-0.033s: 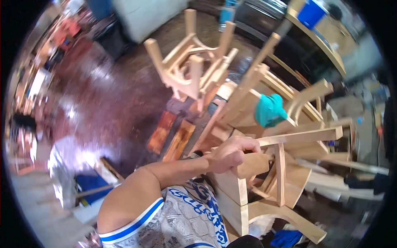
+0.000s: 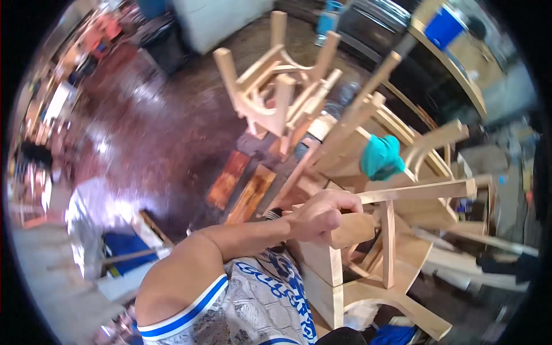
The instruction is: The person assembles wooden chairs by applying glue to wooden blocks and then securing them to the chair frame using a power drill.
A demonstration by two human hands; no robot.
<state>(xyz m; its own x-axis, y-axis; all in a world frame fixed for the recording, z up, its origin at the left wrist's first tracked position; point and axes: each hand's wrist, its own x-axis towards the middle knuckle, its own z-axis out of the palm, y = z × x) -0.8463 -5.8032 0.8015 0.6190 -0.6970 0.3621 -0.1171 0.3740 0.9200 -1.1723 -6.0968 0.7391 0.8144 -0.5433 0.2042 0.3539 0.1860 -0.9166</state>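
Gripping unfinished wooden chair frame point(image 2: 379, 253) w/ left hand point(image 2: 316, 215), closed on rail; right hand hidden, nothing shifted since.

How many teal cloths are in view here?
1. The teal cloth hangs on an unfinished wooden chair frame, above and right of the hand gripping that frame. Others could be hidden among the stacked frames.

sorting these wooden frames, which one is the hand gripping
The nearest one, at lower right: the hand grips its top rail. The upturned frame farther back on the floor stands untouched.
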